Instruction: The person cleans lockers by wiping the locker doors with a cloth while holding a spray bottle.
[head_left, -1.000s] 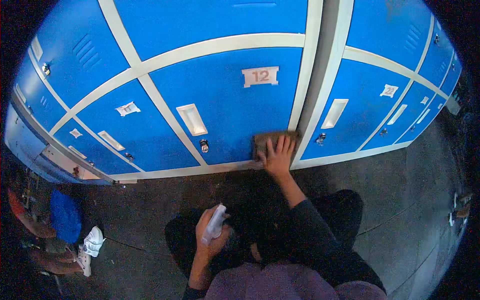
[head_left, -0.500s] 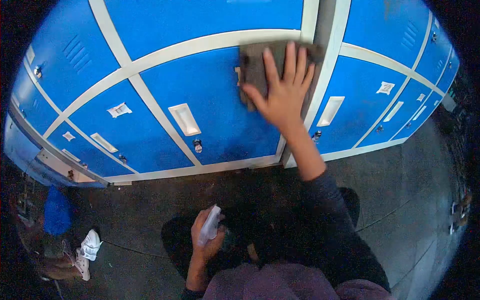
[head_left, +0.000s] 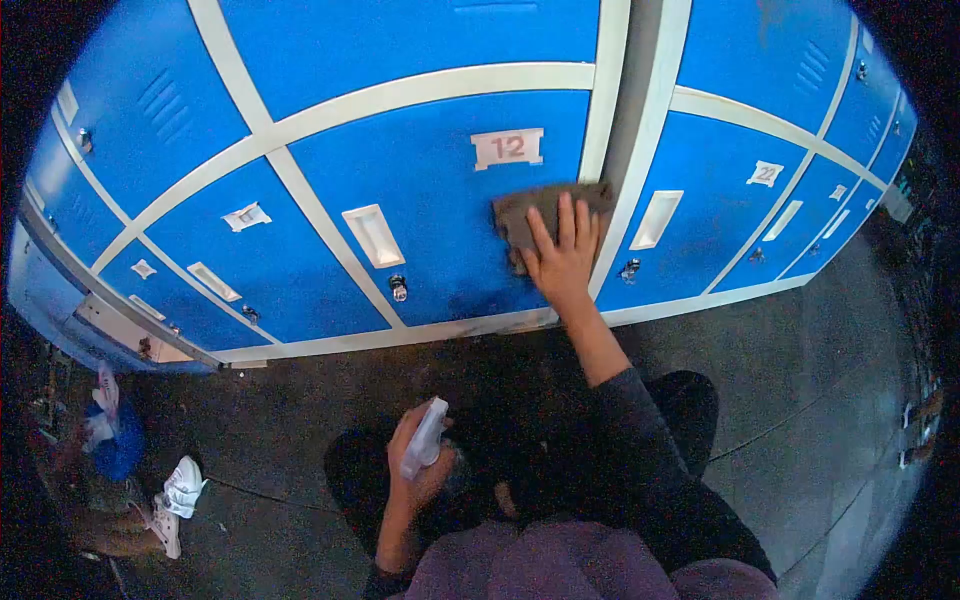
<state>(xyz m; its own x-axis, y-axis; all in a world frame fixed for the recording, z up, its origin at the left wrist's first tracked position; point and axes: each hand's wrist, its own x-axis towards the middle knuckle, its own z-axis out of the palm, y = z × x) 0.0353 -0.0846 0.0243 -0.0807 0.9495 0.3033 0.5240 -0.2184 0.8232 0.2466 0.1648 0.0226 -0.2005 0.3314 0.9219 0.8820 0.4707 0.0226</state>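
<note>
My right hand (head_left: 565, 250) lies spread on a brown cloth (head_left: 530, 215), pressing it flat against the blue locker door (head_left: 440, 220) marked 12, near its right edge and below the number label (head_left: 507, 149). Low over my lap, my left hand (head_left: 420, 465) is wrapped round a spray bottle with a whitish translucent head (head_left: 427, 438); the lower part of the bottle is dark and hard to see. A white recessed handle (head_left: 373, 237) and a small metal lock (head_left: 399, 288) are on the left side of the same door.
More blue lockers with pale frames run left and right, including one door (head_left: 700, 210) marked 22. A dark gap separates the two locker banks. At the lower left are another person's white shoes (head_left: 183, 487) and a blue item (head_left: 118, 440) on the dark floor.
My right hand and the cloth went from the door's bottom up over the number label, then back down to mid-door, uncovering the label. My left hand stays low with the bottle.
</note>
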